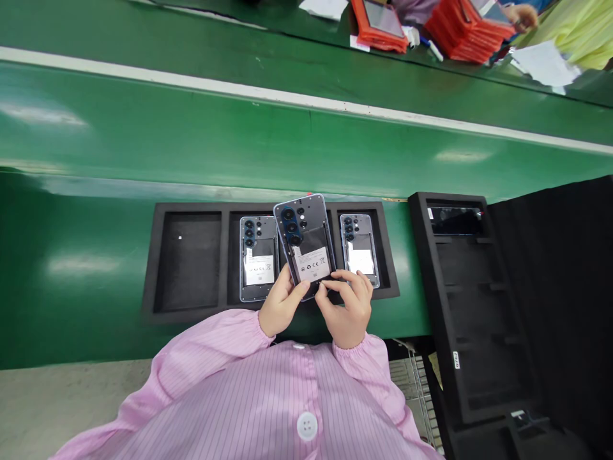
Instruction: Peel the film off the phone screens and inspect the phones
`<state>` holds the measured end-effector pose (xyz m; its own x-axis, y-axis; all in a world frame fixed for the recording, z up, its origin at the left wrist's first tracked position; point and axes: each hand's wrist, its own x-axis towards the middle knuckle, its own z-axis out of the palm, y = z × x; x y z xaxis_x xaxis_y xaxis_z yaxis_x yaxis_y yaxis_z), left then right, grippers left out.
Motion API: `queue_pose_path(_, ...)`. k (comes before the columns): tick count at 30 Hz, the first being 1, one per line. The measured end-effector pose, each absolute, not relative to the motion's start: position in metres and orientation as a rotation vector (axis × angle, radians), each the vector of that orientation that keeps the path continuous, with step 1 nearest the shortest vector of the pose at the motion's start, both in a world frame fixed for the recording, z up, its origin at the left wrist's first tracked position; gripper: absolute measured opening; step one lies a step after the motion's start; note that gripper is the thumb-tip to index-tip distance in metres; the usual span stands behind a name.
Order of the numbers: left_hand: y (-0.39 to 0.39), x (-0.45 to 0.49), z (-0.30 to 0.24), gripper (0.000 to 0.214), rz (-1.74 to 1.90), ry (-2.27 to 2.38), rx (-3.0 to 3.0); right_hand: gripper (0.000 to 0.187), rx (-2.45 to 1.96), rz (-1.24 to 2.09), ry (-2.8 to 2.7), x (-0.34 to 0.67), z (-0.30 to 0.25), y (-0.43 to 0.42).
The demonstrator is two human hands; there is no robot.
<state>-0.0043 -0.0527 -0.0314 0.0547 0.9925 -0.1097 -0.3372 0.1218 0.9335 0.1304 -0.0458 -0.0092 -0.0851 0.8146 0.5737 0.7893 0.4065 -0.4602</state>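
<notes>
A smartphone (311, 233), its back towards me, is tilted up in my left hand (281, 303), which grips its lower left corner with the thumb on the back. At the phone's lower right edge, my right hand (348, 310) has thumb and forefinger pinched together; whatever is between them, if anything, is too small to make out. Beneath is a black foam tray (224, 262). One similar phone (258, 259) lies in the tray left of the held one, another phone (360, 249) to its right. Each back shows camera lenses and a white label.
At right stands a taller black foam tray (447, 306) with a dark phone-like piece (454, 220) in its top slot. Across the green bench (239, 134) runs a pale strip (287, 98). Beyond it are red stacked sleeves (462, 35) and another person's hand (523, 18).
</notes>
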Motion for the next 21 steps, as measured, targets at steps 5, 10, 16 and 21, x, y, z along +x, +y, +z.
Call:
queue_pose_path(5, -0.0529, -0.0042, -0.0336, 0.042, 1.22, 0.997, 0.882, 0.01, -1.435, -0.003, -1.879, 0.1293, -0.0068, -0.0463)
queue_pose_path(10, -0.0534, -0.0037, -0.0343, 0.042, 1.213, 0.996, 0.87, 0.012, -1.509, -0.035, -1.832, 0.1273, -0.007, -0.0468)
queue_pose_path(16, -0.0538, -0.0027, -0.0359, 0.047, 1.245, 0.991, 0.903, 0.013, -1.525, -0.027, -1.769, 0.1245, -0.0131, -0.0478)
queue_pose_path(21, -0.0541, -0.0032, -0.0377, 0.05, 1.216, 0.953, 0.9, 0.021, -1.593, 0.065, -1.883, 0.133, -0.004, -0.0446)
